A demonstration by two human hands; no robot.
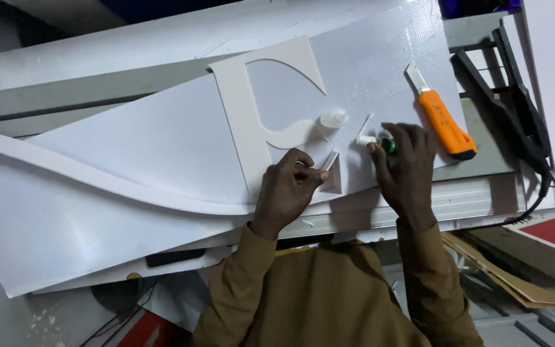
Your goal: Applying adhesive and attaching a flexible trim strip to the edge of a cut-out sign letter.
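At the left of the bench a long curved white strip [97, 183] lies across big white sheets [130, 141]. Beside it the left hand [287, 189] pinches a small white sliver [331, 160] between thumb and fingertips, against the foot of a white cut-out letter [245, 122] on a textured grey panel [367, 71]. The sliver looks light, thin and easily snapped, best held by its edges near the lower end. The right hand [403, 164] is curled around a small green-capped glue tube [387, 145] with a white nozzle. An orange utility knife [444, 122] lies just right, untouched.
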